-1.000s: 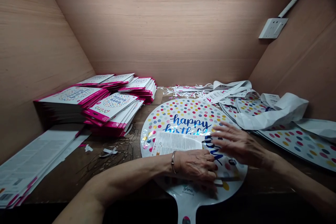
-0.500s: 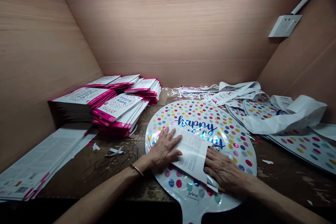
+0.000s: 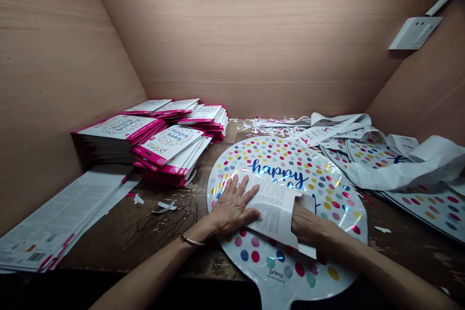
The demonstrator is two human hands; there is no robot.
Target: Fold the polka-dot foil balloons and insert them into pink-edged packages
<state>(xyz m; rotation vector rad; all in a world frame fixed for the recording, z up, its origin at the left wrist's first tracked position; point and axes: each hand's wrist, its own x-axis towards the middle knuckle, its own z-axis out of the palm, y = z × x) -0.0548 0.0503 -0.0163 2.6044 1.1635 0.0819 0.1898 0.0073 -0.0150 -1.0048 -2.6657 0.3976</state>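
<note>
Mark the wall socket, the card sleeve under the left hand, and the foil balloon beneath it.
Wall socket (image 3: 415,33): head view, white faceplate.
Card sleeve (image 3: 271,207): head view, printed face.
Foil balloon (image 3: 290,258): head view, lower dotted face.

The balloon (image 3: 259,249) is super glossy, like slick foil, and the packet (image 3: 271,203) on it looks like smooth card. Bangle (image 3: 192,241) is shiny metal, tabletop (image 3: 212,264) scuffed and rough, back wall (image 3: 254,43) matt wood grain

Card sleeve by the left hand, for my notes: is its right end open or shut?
Open: the right hand reaches into that end of the card sleeve, its fingers hidden inside.
</note>
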